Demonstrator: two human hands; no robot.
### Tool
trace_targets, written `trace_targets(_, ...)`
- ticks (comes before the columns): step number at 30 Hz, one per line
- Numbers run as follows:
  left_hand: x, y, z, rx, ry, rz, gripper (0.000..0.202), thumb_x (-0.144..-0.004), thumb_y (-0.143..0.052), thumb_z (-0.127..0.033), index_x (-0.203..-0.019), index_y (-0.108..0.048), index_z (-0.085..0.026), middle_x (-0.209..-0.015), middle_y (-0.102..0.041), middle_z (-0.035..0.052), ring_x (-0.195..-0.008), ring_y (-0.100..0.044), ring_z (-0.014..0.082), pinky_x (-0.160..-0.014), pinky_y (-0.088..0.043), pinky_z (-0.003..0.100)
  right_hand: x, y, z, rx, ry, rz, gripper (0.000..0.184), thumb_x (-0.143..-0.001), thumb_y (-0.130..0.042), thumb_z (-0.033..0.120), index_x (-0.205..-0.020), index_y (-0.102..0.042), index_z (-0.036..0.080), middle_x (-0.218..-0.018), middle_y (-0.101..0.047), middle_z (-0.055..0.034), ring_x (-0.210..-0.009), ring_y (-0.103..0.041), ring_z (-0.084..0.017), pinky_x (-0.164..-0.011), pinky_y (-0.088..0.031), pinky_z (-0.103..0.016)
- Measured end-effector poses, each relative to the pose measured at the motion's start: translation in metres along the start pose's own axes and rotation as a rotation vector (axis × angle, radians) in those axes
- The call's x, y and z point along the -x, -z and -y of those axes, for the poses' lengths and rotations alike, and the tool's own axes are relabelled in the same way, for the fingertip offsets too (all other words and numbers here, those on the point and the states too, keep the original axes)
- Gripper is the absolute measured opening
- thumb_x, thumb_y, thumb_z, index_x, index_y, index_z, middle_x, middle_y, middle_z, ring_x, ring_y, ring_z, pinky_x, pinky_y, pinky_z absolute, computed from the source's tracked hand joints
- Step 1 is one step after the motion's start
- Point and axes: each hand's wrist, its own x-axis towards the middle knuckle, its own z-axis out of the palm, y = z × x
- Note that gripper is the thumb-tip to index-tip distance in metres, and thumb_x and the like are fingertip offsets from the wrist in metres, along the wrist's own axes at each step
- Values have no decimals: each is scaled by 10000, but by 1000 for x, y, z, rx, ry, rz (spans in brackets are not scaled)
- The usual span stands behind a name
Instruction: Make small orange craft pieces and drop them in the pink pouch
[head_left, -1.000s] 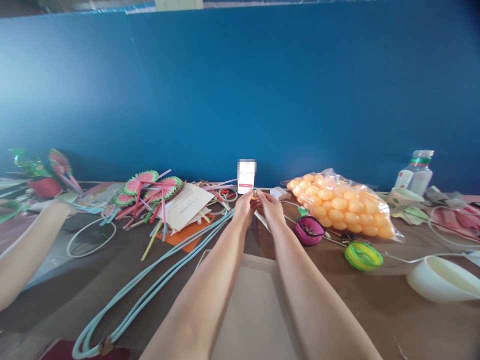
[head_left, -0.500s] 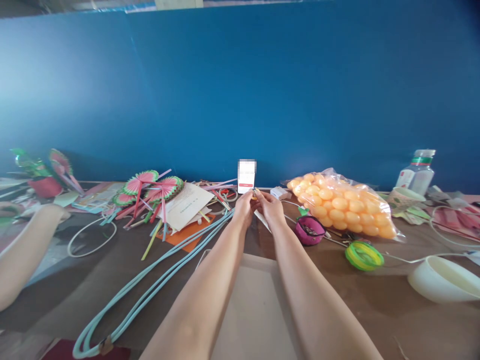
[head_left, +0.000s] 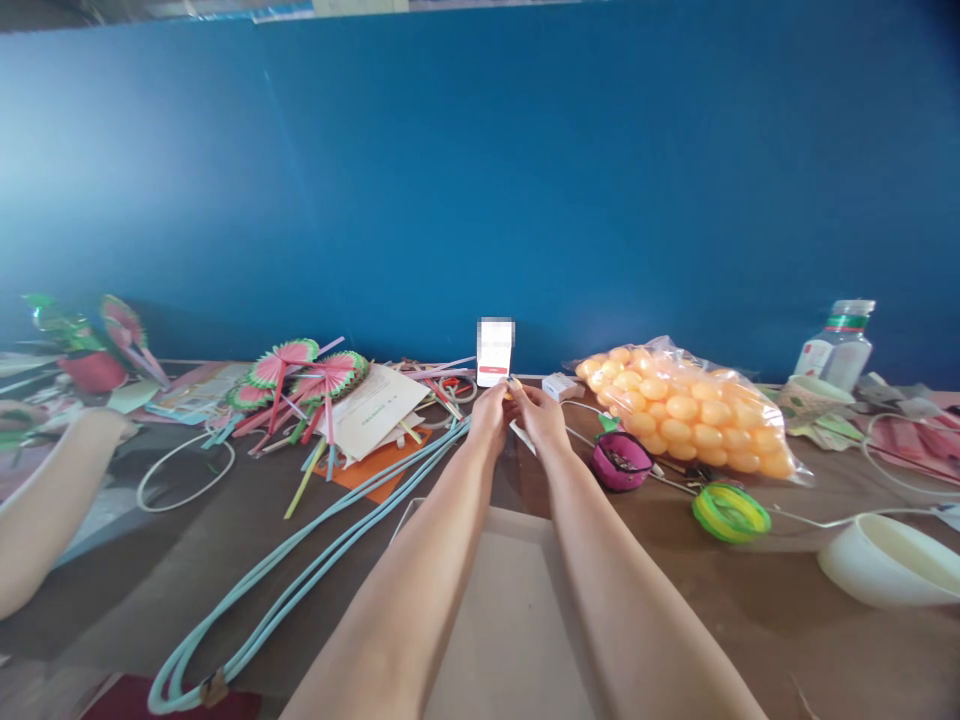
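My left hand (head_left: 490, 414) and my right hand (head_left: 537, 416) meet in front of the blue wall, fingers closed together at the tips. Between the fingertips shows a small yellow-orange bit (head_left: 510, 391), too small to name. Just behind the hands a phone (head_left: 493, 352) with a lit screen leans upright against the wall. A white strip (head_left: 523, 436) sticks out below my right hand; whether it is held I cannot tell. Under my forearms lies a shallow beige tray (head_left: 517, 600).
To the right are a bag of orange plastic balls (head_left: 686, 410), a purple pouch (head_left: 621, 461), a green-yellow coil (head_left: 730, 512) and a white bowl (head_left: 885, 565). Pale blue tubing (head_left: 300, 560) and paper fans (head_left: 300, 375) lie left. Another person's arm (head_left: 64, 500) reaches in far left.
The view has shifted very slightly. My fingers have moved a little around the small piece, and the white strip beneath shows shorter.
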Motion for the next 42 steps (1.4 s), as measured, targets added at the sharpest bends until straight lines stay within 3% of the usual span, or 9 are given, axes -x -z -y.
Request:
trace_targets(10,-5,2,6,-131,28,-113,144,-868,-600,-249,-862,-661,-119,-739,-688,94,-715,-693,203,-676,-545,286,-8,-4,-14,62,-46,33,427,-828,-601,538,-1015,-751,185,-947,-758,-82,-859,-706,-223,-714,-532,-293)
trace_targets(21,-6,3,8,-140,38,-150,142,-846,-642,-267,-831,-670,-128,-783,-701,105,-755,-704,215,-710,-539,293,-8,-4,-15,84,-46,30,392,-841,-598,519,-991,-761,194,-917,-757,-86,-904,-706,-238,-764,-542,-321)
trace_targets(42,-1,0,3,-145,40,-119,177,-845,-646,-298,-864,-678,-125,-712,-676,90,-696,-689,208,-665,-539,295,-7,-3,-13,67,-4,19,435,-835,-578,558,-1012,-751,200,-915,-755,-81,-894,-699,-235,-762,-534,-321)
